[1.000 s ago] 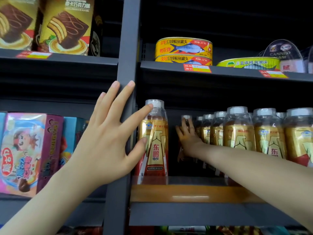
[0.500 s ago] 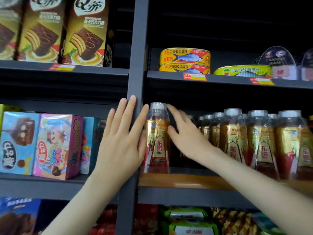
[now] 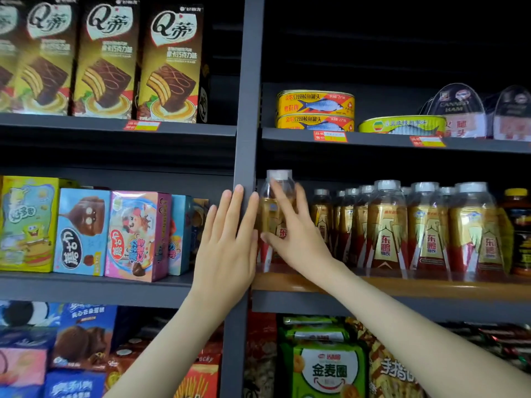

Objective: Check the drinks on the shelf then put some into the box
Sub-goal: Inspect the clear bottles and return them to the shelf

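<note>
Several gold-and-red drink bottles with white caps stand in rows on a wood-faced shelf. The leftmost bottle stands apart at the front, right beside the grey upright post. My right hand lies over the front of this bottle, fingers spread and fairly straight, thumb low on its label. My left hand rests flat on the post, fingers straight, its thumb next to the bottle. No box for the drinks is in view.
Yellow fish cans and ham packs sit on the shelf above. Snack boxes fill the left bay, chocolate-cake boxes above them. A dark jar stands right of the bottles. Snack bags lie below.
My right hand came out from deep between the bottles and moved left onto the front of the leftmost bottle. The view pulled back and up. My left hand stayed on the post.
</note>
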Action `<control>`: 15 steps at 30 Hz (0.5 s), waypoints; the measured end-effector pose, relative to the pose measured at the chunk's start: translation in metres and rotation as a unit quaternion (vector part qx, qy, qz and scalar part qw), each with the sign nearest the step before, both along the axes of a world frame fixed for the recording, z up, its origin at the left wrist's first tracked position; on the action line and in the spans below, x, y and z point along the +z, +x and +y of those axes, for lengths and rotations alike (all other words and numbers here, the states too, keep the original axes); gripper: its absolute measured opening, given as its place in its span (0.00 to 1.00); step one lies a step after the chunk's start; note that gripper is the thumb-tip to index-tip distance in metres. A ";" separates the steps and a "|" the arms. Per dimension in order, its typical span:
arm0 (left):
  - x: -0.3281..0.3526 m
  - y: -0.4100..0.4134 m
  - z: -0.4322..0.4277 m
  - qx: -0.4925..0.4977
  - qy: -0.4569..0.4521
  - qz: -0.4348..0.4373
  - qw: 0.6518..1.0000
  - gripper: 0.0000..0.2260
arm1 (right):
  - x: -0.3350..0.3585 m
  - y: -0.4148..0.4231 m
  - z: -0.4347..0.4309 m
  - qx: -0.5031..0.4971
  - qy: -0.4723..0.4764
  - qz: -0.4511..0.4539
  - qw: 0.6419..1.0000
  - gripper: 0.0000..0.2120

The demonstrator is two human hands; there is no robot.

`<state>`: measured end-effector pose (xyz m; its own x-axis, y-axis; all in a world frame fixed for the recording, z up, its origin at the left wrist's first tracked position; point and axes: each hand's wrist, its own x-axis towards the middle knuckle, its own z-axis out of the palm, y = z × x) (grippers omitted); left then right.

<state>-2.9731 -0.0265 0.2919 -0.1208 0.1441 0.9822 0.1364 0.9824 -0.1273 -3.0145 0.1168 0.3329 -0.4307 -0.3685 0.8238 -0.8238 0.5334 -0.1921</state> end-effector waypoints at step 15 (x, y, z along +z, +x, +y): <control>-0.090 0.107 0.109 -0.251 0.058 -0.181 0.949 0.39 | -0.087 0.115 0.133 0.057 0.039 0.336 0.939 0.43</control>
<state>-2.8663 0.0820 0.2019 -0.3975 0.1653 0.9026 0.6051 0.7867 0.1224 -2.8995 0.2502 0.2461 0.2237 -0.4510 0.8641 -0.7973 0.4253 0.4283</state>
